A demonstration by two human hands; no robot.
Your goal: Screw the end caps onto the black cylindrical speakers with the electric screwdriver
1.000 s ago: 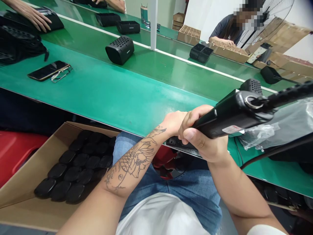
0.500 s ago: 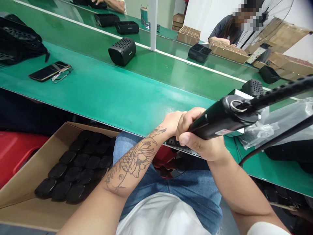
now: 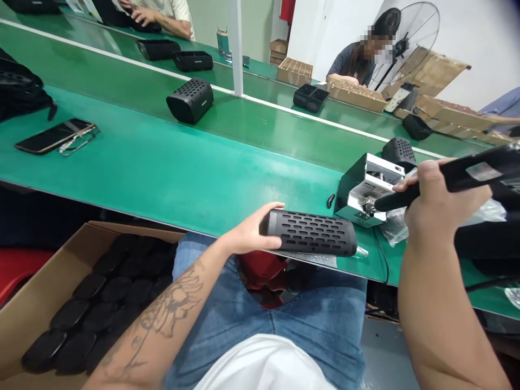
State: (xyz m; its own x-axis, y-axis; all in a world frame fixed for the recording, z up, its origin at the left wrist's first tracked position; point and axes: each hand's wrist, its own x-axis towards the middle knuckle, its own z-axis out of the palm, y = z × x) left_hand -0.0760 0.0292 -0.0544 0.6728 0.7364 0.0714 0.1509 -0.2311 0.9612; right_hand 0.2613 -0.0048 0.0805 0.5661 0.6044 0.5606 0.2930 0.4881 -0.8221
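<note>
Green benchtop [image 3: 162, 168] runs slantwise across the view, with pale walls behind; on its far side a person in dark clothing [image 3: 345, 65] sits near a fan [image 3: 400, 46]; below the near edge, at the left, an open cardboard box [image 3: 20, 319] holds rows of rounded black parts [image 3: 71, 314]; at the right of the bench stands a black-and-white machine [image 3: 349, 187]; just left of it, by the near edge, lies the perforated casing [image 3: 312, 233], its left end clamped between the thumb and fingers of the left hand [image 3: 252, 230]; the right hand [image 3: 439, 200] is closed round the black tool [image 3: 459, 176], whose narrow end points at the machine's front, though whether they touch I cannot tell; farther left lie a phone [image 3: 52, 135], glasses [image 3: 77, 142] overlapping its edge; smallest, a black piece [image 3: 330, 201] rests beside the machine.
</note>
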